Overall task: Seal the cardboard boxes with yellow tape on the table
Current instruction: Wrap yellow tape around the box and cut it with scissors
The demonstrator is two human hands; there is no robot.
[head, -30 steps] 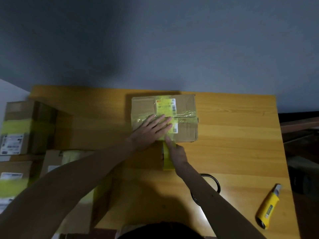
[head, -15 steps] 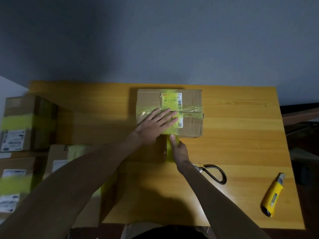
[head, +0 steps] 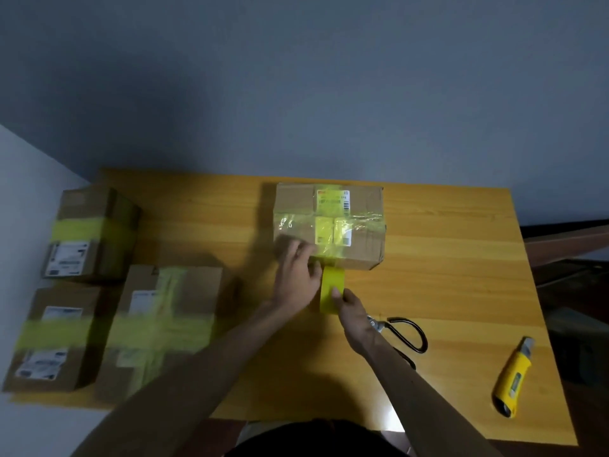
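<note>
A cardboard box with a white label and yellow tape across its top stands at the far middle of the wooden table. A yellow tape roll stands on edge just in front of the box, its strip running up onto the box top. My right hand grips the roll from the near side. My left hand rests blurred at the box's near left corner, fingers spread beside the tape strip.
Three taped boxes stand at the left: one far, one near-left, one larger. Black-handled scissors lie right of my right wrist. A yellow utility knife lies near the table's right front corner.
My left hand slid off the box top toward its near left corner. My right hand pulled the roll a little nearer to me. The camera tilted, bringing the left boxes into fuller view.
</note>
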